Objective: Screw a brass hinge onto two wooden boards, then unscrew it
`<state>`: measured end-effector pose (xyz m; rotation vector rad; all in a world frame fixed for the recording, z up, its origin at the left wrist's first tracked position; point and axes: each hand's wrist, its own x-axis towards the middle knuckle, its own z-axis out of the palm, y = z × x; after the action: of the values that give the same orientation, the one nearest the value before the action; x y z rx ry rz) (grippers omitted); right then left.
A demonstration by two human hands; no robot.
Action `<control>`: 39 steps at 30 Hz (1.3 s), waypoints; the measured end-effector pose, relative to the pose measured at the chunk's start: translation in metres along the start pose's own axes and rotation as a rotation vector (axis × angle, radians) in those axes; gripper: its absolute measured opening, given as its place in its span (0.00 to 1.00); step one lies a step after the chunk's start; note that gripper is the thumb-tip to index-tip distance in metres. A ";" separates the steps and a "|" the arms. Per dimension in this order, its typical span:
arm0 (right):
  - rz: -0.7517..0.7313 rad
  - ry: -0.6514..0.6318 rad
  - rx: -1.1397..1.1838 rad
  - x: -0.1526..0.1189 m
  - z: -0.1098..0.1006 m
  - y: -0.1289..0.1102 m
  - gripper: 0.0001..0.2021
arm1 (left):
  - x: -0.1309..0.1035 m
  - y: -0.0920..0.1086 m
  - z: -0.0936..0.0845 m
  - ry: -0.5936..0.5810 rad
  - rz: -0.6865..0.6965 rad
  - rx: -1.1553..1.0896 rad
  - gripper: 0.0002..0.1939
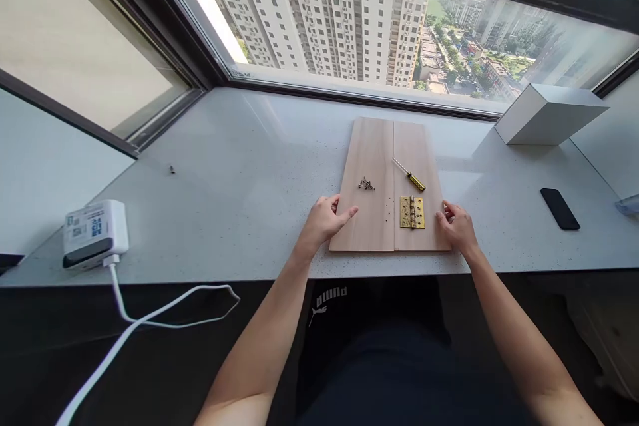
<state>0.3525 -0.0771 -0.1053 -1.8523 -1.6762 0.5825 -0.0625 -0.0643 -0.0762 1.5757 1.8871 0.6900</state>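
Two pale wooden boards lie side by side on the sill, the left board (pixel 367 226) meeting the right board (pixel 429 239) along a straight seam. My left hand (pixel 325 218) grips the left board's outer edge, thumb on top and fingers at the side. At the opposite edge, my right hand (pixel 456 225) holds the right board the same way. A small pile of screws (pixel 366 184) rests on the left board, near several small dark holes. On the right board are a brass hinge (pixel 412 212), spread flat, and a screwdriver (pixel 410 176) with a yellow and black handle.
The boards lie on a speckled white windowsill (pixel 239 213) below a large window. A white plug box (pixel 94 233) with a white cable (pixel 120 339) stands at the left. To the right are a black phone (pixel 560 208) and a white box (pixel 544 116). One small screw-like piece (pixel 172 169) lies far left.
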 end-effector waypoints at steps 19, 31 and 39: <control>-0.300 0.025 -0.012 -0.098 -0.007 0.007 0.30 | -0.086 0.004 0.076 -0.030 0.855 0.217 0.17; -0.275 0.025 -0.025 -0.101 -0.006 0.007 0.31 | -0.082 0.004 0.083 -0.008 0.864 0.185 0.16; -0.293 0.039 -0.015 -0.100 -0.004 0.009 0.29 | -0.076 0.004 0.084 -0.030 0.854 0.175 0.14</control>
<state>0.3499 -0.1776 -0.1141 -1.5761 -1.8841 0.4089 0.0104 -0.1366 -0.1241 2.5072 1.2141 0.8370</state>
